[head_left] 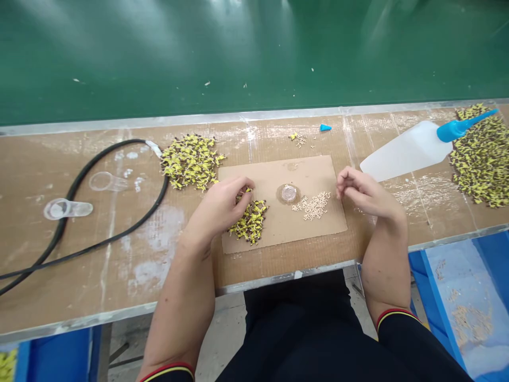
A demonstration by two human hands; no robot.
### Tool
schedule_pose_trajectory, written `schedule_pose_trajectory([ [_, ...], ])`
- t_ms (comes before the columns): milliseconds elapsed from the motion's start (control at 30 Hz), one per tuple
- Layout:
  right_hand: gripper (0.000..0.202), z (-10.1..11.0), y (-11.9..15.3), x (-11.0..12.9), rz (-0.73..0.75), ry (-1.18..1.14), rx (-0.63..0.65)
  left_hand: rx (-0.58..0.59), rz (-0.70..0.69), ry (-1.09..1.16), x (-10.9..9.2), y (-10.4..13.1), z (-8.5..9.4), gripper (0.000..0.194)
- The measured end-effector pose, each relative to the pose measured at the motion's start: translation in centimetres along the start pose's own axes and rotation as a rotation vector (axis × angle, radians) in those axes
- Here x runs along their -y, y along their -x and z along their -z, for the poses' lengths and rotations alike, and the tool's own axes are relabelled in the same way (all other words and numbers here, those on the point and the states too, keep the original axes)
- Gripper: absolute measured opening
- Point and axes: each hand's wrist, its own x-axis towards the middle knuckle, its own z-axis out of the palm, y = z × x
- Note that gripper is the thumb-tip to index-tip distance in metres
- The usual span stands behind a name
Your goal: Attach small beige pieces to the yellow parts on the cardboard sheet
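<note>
My left hand (227,206) is over a small pile of yellow-and-brown pieces (252,222) on the left of a cardboard sheet (278,233). Its thumb and fingertips come close together at the pile; whatever sits between them is too small to name. At the sheet's right edge my right hand (363,192) hovers with curled fingers, thumb against fingertips, and its contents cannot be made out. Between the hands lie a small round clear dish (288,193) with a wet ring around it and a heap of tiny pale curved pieces (315,206).
A white squeeze bottle (409,151) with a blue nozzle lies at right beside a large yellow-and-brown pile (483,159). Another such pile (191,162) sits left, near a black cable (137,228) and clear plastic scoops (67,209). A blue cap (325,128) lies behind the sheet. Blue bins (441,297) stand below.
</note>
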Motion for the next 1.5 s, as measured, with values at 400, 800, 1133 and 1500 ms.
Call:
schedule_pose_trajectory([
  [400,0.027,-1.2,-0.9,0.2,-0.041,0.021,0.037,-0.004,-0.006,0.006,-0.1,0.0,-0.1,0.024],
  [800,0.023,-1.3,-0.8,1.1,-0.1,0.033,0.265,-0.011,-0.012,0.009,0.0,0.0,-0.3,0.024],
  [1133,0.019,-1.4,-0.4,1.6,-0.008,-0.078,0.461,-0.016,-0.027,0.009,0.1,0.1,-0.3,0.023],
  [1500,0.012,-1.3,-0.4,1.2,0.093,-0.093,0.623,-0.014,-0.047,0.004,0.2,0.2,-0.3,0.024],
])
